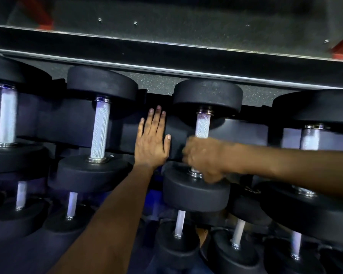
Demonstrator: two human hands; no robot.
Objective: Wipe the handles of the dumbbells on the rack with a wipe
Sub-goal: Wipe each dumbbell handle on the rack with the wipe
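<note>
My right hand (204,159) is curled around the lower part of a dumbbell handle (202,126) on the top shelf of the rack (246,133), down near the collar by the lower weight (196,192). The hand is blurred, and I cannot see a wipe in it; if it is there, it is hidden inside my fist. My left hand (152,139) lies flat, fingers straight and together, pressed against the dark rack panel between this dumbbell and its neighbour (100,133) to the left.

To do this stroke well, I judge I should keep the fist wrapped snugly round the knurled bar and run it the whole way up to the top collar, twisting as I go so the back of the bar gets covered too. The flat left hand gives me a brace; I would leave it there. The bare upper stretch looks not yet covered by this pass.
</note>
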